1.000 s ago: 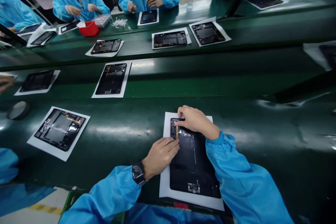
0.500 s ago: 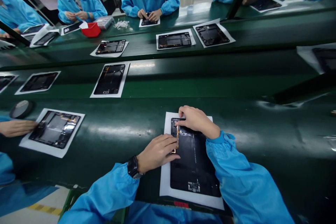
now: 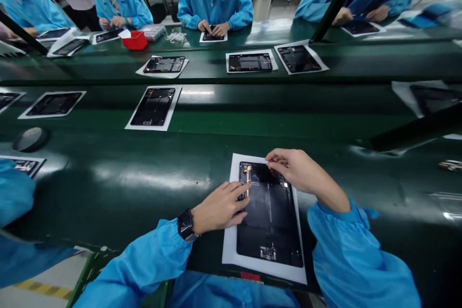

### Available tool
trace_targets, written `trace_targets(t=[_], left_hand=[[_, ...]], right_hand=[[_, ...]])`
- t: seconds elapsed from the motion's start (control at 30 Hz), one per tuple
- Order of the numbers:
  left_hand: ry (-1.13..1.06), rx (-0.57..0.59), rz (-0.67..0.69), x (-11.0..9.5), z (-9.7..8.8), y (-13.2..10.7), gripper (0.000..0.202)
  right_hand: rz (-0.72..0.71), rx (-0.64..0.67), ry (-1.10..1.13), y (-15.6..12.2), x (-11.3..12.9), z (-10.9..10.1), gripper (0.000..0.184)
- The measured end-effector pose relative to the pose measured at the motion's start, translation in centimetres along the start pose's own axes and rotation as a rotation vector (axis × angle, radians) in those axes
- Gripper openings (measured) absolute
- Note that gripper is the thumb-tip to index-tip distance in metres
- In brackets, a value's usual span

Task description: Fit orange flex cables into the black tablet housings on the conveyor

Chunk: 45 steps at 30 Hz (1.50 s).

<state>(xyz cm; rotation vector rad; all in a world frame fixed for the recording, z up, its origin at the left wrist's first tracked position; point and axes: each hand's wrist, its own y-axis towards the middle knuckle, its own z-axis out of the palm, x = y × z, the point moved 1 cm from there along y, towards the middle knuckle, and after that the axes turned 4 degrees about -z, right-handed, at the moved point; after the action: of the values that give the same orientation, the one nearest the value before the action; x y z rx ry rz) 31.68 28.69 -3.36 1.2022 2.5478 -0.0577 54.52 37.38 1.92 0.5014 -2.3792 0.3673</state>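
A black tablet housing [image 3: 269, 221] lies on a white sheet [image 3: 229, 245] on the green bench in front of me. Along its upper left edge runs a thin gold flex cable [image 3: 248, 174]. The fingers of my left hand [image 3: 220, 207] are stretched out and slightly apart, resting over the cable's lower part and hiding it. My right hand [image 3: 299, 168] hovers at the upper right of the housing, thumb and fingers pinched together. Whatever is between those fingertips is too small to make out. A dark watch [image 3: 185, 224] is on my left wrist.
Other tablet housings on white sheets lie on the middle belt [image 3: 153, 106] and far bench. A round dark dish [image 3: 31, 139] stands at left, near a neighbour's sleeve [image 3: 14, 192]. A dark post [image 3: 415, 130] slants in from the right. People in blue work opposite, by a red bin [image 3: 135, 41].
My right hand has left the cable's top end and moved right, uncovering it. My left hand stays on the cable. At left, the neighbour's hand and tablet housing have shifted mostly out of sight.
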Motion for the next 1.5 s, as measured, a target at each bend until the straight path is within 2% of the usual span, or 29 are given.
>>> trace_targets(t=[0.1,0.2,0.27,0.37,0.47,0.73,0.9,1.2,1.37,1.5], left_hand=[[-0.094,-0.046,-0.009,0.0,0.1,-0.3,0.019],[-0.238,-0.13,-0.047,0.4,0.1,-0.6,0.016],[-0.296,-0.16,-0.079,0.9,0.1,-0.7,0.032],[-0.318,-0.151,-0.099,1.7,0.1,-0.7,0.068],[-0.309,-0.139,-0.096,2.1,0.2,-0.7,0.079],[-0.303,-0.173,-0.093,2.0,0.4,-0.8,0.072],[-0.275,-0.174,-0.096,2.1,0.9,-0.8,0.071],[-0.283,-0.189,-0.103,2.1,1.1,-0.8,0.072],[-0.275,-0.169,-0.117,2.1,1.1,-0.7,0.073],[-0.278,-0.151,-0.123,2.1,1.3,-0.6,0.075]], right_hand=[[-0.006,0.0,-0.002,-2.5,0.9,1.6,0.008],[-0.038,0.032,-0.089,-5.0,1.8,4.2,0.007],[-0.075,0.053,-0.158,-6.1,2.5,5.8,0.01],[-0.118,0.104,-0.311,-6.6,3.5,7.5,0.012],[-0.139,0.151,-0.448,-6.2,4.5,8.4,0.011],[-0.174,0.122,-0.568,-6.2,5.5,10.0,0.016],[-0.175,0.051,-0.445,-6.7,4.9,10.2,0.018],[-0.075,-0.08,-0.18,-8.3,4.0,9.6,0.013],[-0.102,-0.056,-0.257,-7.9,4.1,10.0,0.015],[-0.127,-0.008,-0.411,-7.1,5.0,10.2,0.018]])
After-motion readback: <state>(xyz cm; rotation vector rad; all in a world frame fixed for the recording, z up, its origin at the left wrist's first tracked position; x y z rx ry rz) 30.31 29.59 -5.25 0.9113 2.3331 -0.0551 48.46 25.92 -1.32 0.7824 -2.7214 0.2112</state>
